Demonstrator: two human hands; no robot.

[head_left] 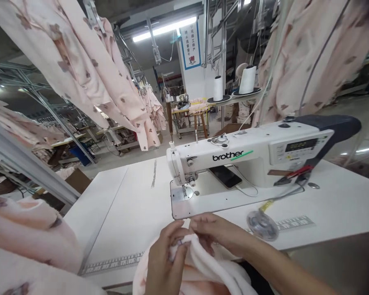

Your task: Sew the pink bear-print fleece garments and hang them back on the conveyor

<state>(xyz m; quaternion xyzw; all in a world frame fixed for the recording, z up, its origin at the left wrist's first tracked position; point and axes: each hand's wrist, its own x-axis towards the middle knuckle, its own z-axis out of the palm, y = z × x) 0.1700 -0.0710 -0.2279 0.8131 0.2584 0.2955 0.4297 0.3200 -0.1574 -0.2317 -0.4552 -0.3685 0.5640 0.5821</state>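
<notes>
Both hands meet over a fluffy pale pink and white garment at the table's front edge. My left hand pinches the fabric's edge between thumb and fingers, with a small dark mark beside the thumb. On the other side, my right hand has its fingers closed at the same edge; its fingertips are partly hidden by cloth. Just beyond them stands a white Brother sewing machine, its needle and presser foot above the plate with no fabric beneath.
A phone on a cable lies under the machine arm. Red-handled scissors rest against the machine. A round clear tape dispenser sits right of my hands. Pink printed garments hang around; more pink fabric bulges at left.
</notes>
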